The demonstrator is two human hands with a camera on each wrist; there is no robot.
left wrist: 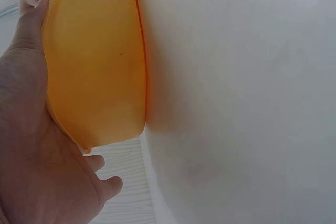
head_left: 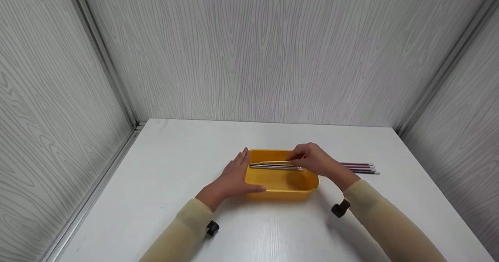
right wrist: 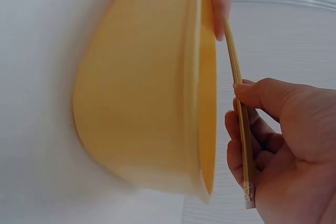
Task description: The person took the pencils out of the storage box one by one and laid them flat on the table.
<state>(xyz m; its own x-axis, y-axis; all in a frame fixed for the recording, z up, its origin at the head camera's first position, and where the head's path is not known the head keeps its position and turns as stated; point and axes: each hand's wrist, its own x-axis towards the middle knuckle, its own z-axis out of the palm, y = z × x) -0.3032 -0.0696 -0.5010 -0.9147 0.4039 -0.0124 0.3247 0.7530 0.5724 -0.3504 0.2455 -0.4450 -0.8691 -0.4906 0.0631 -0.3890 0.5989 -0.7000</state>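
Note:
A yellow plastic bin stands on the white table, its near wall large in the left wrist view. My left hand is spread against its left end, thumb along the front rim and fingers stretched toward the back corner. Between thumb and fingers, my right hand pinches a yellow pencil with a pale eraser end, held over the bin. Inside the bin lie a few dark-and-light striped pencils, side by side. The right hand partly covers the bin's back right corner.
To the right of the bin, several dark pencils with white ends lie on the white table, partly behind my right wrist. Grey wood-grain panels enclose the table at the back and both sides.

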